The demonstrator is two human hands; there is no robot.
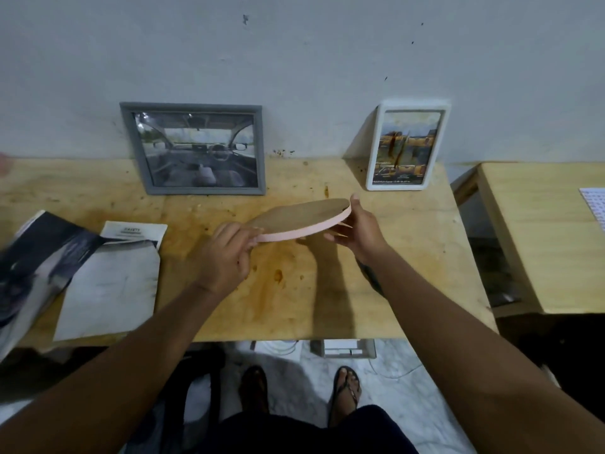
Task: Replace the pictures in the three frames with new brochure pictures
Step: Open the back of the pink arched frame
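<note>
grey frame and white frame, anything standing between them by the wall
Nothing: only bare, stained tabletop between the grey frame and white frame, head view.

Plain room at home or small makeshift workroom, hard to pin down. Rough, stained wooden table (294, 290) pushed against bare, scuffed grey wall (327, 60). Second matching table (540, 240) just beside, on right. Marble-pattern tiled floor (409, 404). Loose white cables (281, 347) and white box (343, 348) under table. Feet in flip-flops (347, 388).
</note>
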